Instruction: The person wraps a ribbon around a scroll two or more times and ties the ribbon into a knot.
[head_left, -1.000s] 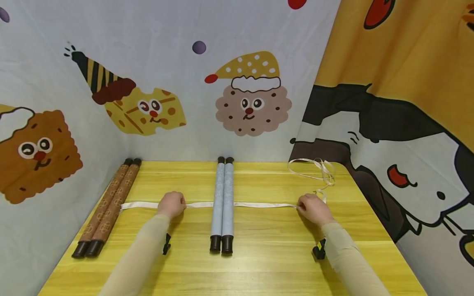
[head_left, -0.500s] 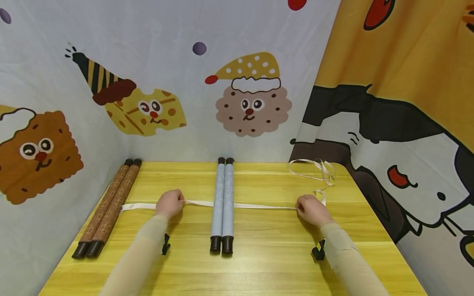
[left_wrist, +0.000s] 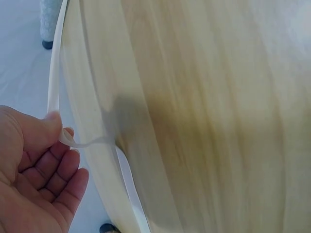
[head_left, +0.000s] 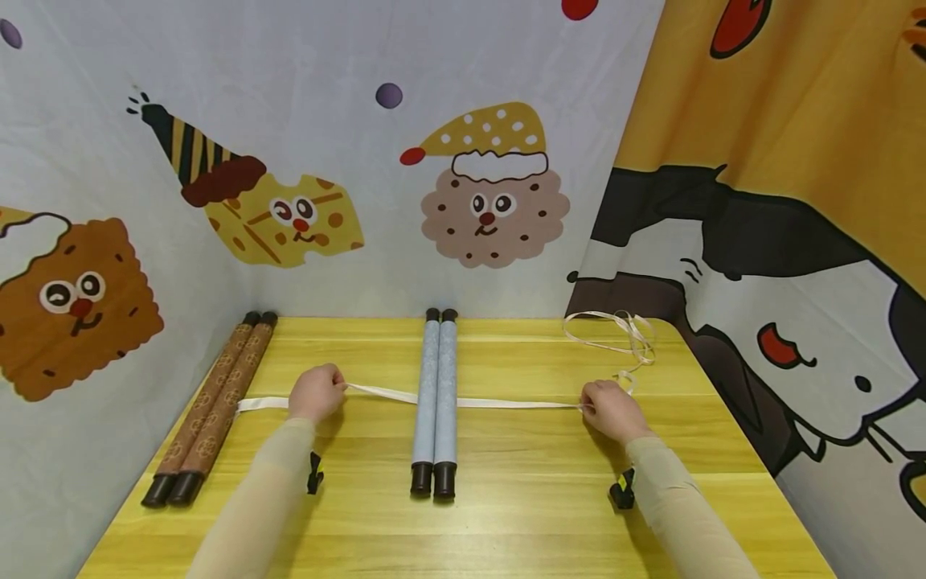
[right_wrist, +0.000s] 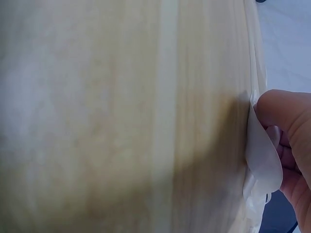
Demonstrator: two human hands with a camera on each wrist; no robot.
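My left hand (head_left: 315,392) pinches the ribbon (head_left: 506,402) between thumb and fingers, left of the blue rolls (head_left: 435,402). The left wrist view shows the strip caught at my thumb tip, other fingers loosely open. My right hand (head_left: 610,410) pinches the same ribbon right of the blue rolls; the right wrist view shows it folded under my thumb.

The ribbon runs across the blue rolls, roughly at their middle. I cannot tell whether it passes over or under them. Left of the rolls it rises slightly toward my left hand. Past that hand the free end lies on the table (head_left: 521,515) and reaches the brown rolls (head_left: 213,402), far left of the blue pair. Right and behind the blue rolls, the spare ribbon sits in loose coils (head_left: 615,334) at the table's back corner.

Risks, as I judge them:
- The left pinch looks light. A hard pull from the right could slip the ribbon out of it.
- The blue rolls lie loose, side by side. An uneven tug could roll them apart or skew them.
- The strip looks twisted near my left thumb, and a twist could carry into any wrap.
- The coils could snag or drag along when I draw more length.
- The left end touches the brown rolls and might shift them.
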